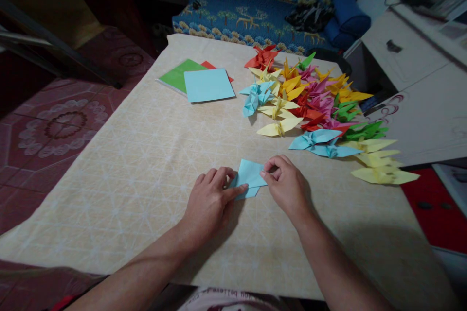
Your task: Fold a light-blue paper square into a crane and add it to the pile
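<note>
A partly folded piece of light blue origami paper [250,173] lies on the tablecloth in front of me. At its left side, my left hand [213,192] grips the edge with bent fingers, the thumb pressing flat across the lower layer. My right hand [286,182] pinches the right corner of the paper between thumb and forefinger. A lower flap shows beneath the upper layer. Beyond and to the right stand many folded paper cranes [279,126] in light blue, yellow, red, pink, orange and green, close together.
Flat paper sheets lie at the far left: a light blue one [209,86] over a green one [178,76] and a red one. The patterned tablecloth [127,180] covers the table. Behind is a blue patterned sofa [233,7]; a white cabinet [412,63] stands right.
</note>
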The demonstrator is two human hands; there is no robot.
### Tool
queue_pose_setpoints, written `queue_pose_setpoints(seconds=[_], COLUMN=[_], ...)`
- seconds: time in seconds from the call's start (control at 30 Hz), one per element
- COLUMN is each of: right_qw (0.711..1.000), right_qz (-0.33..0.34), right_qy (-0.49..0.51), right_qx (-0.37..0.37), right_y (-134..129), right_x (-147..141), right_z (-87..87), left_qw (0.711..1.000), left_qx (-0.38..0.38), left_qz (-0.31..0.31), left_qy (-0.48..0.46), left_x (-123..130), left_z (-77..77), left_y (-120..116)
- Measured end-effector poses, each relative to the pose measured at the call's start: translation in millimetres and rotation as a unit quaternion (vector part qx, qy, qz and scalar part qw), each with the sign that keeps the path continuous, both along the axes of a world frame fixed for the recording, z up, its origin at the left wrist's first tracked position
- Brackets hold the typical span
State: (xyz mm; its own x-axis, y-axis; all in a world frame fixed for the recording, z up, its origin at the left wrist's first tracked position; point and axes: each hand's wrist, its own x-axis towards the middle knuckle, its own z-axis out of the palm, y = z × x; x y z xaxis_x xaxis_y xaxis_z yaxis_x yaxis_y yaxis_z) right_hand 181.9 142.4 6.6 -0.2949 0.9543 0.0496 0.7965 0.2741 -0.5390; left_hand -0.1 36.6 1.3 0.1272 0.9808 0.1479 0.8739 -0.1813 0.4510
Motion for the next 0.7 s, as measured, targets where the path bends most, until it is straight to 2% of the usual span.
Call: queue_pose_setpoints(seconds=[0.13, 0.27, 0.37, 0.47, 0.53, 0.6, 0.63, 0.7], right_qw=[0.999, 0.991, 0.980, 0.975, 0.973, 0.955, 0.939, 0.908], right_qz=[0.036, 0.117, 0.155, 0.173, 0.189, 0.191, 0.169, 0.111], right_qy=[-0.014, -0.059, -0.121, -0.135, -0.077, 0.040, 0.104, 0.219], right_qx=[0.012, 0.019, 0.014, -0.041, -0.109, -0.223, -0.280, -0.341], right_y=[1, 9, 24, 38, 41, 36, 30, 14], right_x=[2, -4, -10, -10, -4, 3, 7, 10], right_z=[2.8, 13.3, 22.8, 29.2, 30.5, 29.8, 28.9, 26.6], left_qw=[0.999, 0.998, 0.999, 0.996, 0.987, 0.966, 0.952, 0.930], left_qx=[0.007, 0.031, 0.043, 0.043, 0.050, 0.071, 0.087, 0.086], left_qz=[-0.008, -0.017, -0.016, -0.007, 0.018, 0.065, 0.095, 0.140], left_qy=[0.033, 0.043, 0.008, -0.072, -0.152, -0.239, -0.279, -0.329], left_x=[1, 1, -2, -9, -12, -14, -13, -10], left_z=[3.2, 1.9, 0.5, 3.0, 8.2, 15.3, 18.9, 24.3], left_y=[-13, -17, -9, -1, -1, -8, -13, -22])
